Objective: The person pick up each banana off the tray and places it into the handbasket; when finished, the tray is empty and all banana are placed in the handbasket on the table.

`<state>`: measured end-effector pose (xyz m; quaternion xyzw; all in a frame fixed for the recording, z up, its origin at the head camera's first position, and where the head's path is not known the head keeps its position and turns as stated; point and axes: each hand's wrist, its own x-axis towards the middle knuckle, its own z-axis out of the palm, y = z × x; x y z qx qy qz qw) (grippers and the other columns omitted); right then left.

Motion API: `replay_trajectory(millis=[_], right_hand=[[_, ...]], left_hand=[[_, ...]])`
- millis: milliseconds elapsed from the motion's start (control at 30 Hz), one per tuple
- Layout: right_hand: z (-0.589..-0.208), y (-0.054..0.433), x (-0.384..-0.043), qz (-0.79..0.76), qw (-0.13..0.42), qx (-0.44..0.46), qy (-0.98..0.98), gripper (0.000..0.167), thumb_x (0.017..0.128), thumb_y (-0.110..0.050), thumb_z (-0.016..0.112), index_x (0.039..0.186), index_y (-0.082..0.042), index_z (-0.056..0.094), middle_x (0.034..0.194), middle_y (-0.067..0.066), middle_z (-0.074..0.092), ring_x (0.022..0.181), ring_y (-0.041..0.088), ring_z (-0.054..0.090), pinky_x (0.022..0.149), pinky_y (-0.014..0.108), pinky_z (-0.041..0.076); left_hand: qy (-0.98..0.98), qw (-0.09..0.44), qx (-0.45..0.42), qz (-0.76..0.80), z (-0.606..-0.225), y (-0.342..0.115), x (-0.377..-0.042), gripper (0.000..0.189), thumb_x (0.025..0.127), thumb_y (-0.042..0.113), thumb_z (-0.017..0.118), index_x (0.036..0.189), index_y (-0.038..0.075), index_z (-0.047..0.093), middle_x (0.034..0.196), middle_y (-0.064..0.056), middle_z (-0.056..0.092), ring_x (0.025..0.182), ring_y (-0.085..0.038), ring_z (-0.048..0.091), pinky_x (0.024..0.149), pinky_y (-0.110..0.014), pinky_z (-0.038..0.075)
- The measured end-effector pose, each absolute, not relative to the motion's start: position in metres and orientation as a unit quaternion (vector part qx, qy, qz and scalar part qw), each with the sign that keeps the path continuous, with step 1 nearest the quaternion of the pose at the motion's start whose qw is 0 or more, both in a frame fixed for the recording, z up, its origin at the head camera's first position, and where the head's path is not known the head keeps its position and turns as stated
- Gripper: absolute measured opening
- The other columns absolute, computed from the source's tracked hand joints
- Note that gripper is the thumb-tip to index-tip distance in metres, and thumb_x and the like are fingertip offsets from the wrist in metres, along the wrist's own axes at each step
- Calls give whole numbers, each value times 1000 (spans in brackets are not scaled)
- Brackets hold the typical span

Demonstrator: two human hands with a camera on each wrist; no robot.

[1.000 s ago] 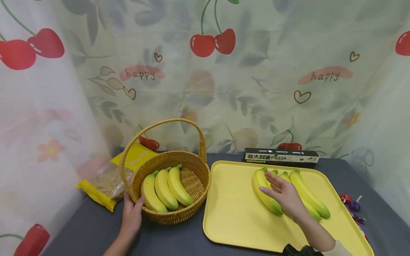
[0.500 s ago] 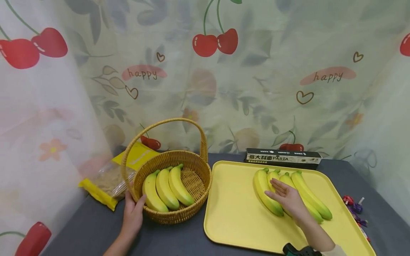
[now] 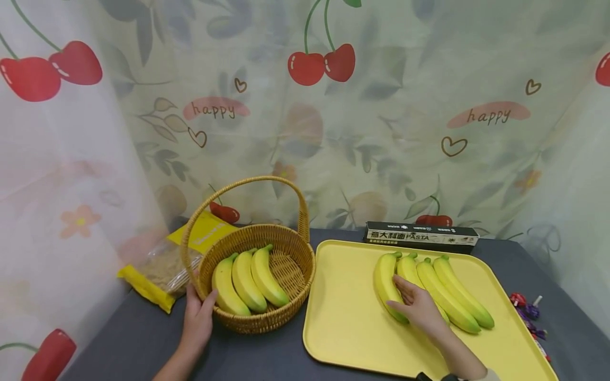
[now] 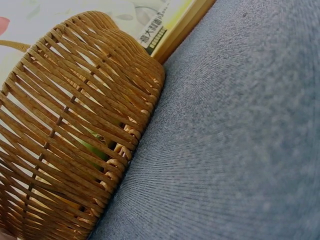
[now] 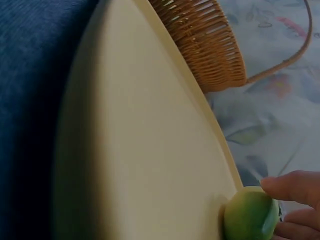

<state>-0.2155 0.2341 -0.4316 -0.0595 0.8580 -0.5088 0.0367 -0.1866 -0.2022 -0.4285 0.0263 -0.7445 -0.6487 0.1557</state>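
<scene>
My left hand (image 3: 197,319) grips the left rim of a wicker basket (image 3: 297,300), thumb over the edge. Three bananas (image 3: 248,280) lie side by side in the basket. The left wrist view shows the woven basket wall (image 4: 85,110) close up, with only a sliver of the hand. Over the yellow tray (image 3: 343,301), my right hand (image 3: 421,311) pinches the leftmost banana (image 3: 385,278). In the right wrist view, thumb and fingers (image 5: 295,187) lie on either side of the banana's green end (image 5: 250,215). Three more bananas (image 3: 452,293) lie to its right, partly behind the hand.
Behind the tray stands a black pasta box (image 3: 421,237). A yellow-and-clear food packet (image 3: 164,264) lies left of the basket. Wrapped lollipops (image 3: 531,309) lie along the tray's right edge. A printed curtain (image 3: 324,143) hangs behind the dark table (image 3: 267,360).
My right hand has lowered from above the bananas and taken hold of the leftmost one, which has shifted slightly left. The left hand and basket stay in place.
</scene>
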Motion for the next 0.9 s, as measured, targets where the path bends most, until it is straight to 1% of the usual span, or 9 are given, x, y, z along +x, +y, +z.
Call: replay_trajectory(millis=[133, 267, 400, 533, 667, 767, 900], right_hand=[[-438, 227, -215, -480, 21, -71, 874, 71, 86, -10, 65, 142, 10, 25, 148, 26, 26, 135, 37, 28, 104, 40, 32], [-441, 222, -213, -446, 23, -57, 893, 69, 87, -12, 63, 142, 8, 27, 147, 27, 28, 135, 37, 29, 104, 44, 33], [-443, 221, -213, -436, 24, -44, 899, 69, 87, -15, 63, 142, 7, 29, 146, 27, 29, 134, 37, 30, 105, 46, 33], [-443, 221, -214, -442, 17, -34, 896, 70, 87, -19, 65, 141, 8, 31, 144, 27, 32, 131, 37, 35, 103, 45, 36], [-442, 220, -215, -444, 11, -26, 896, 70, 86, -21, 67, 139, 9, 34, 142, 27, 36, 128, 37, 40, 99, 42, 41], [-437, 219, -213, -452, 16, -23, 892, 66, 86, -18, 66, 138, 10, 35, 140, 28, 38, 127, 37, 41, 95, 40, 44], [-423, 218, -209, -480, 28, -14, 877, 62, 87, -15, 64, 137, 10, 37, 140, 27, 38, 127, 36, 41, 92, 36, 47]], left_hand=[[-745, 154, 30, -648, -429, -202, -187, 60, 100, 9, 37, 149, 9, 3, 151, -19, 17, 134, -27, 27, 87, -2, 29], [-747, 153, 27, -646, -429, -203, -186, 60, 100, 11, 37, 149, 9, 2, 152, -19, 16, 135, -29, 25, 87, -1, 29], [-751, 155, 25, -641, -430, -203, -186, 60, 100, 12, 37, 149, 8, 3, 151, -20, 16, 134, -27, 26, 87, -1, 28], [-749, 161, 24, -643, -430, -202, -185, 59, 100, 11, 38, 149, 6, 5, 150, -20, 18, 133, -27, 28, 87, -1, 29], [-746, 162, 25, -646, -429, -202, -185, 59, 100, 10, 37, 149, 6, 5, 150, -20, 18, 133, -29, 27, 87, -1, 29], [-744, 161, 26, -648, -428, -202, -186, 59, 100, 9, 37, 149, 6, 4, 151, -20, 18, 134, -32, 25, 86, -1, 29], [-743, 162, 26, -649, -428, -200, -186, 58, 100, 9, 38, 148, 5, 6, 150, -20, 20, 133, -30, 27, 87, -1, 29]])
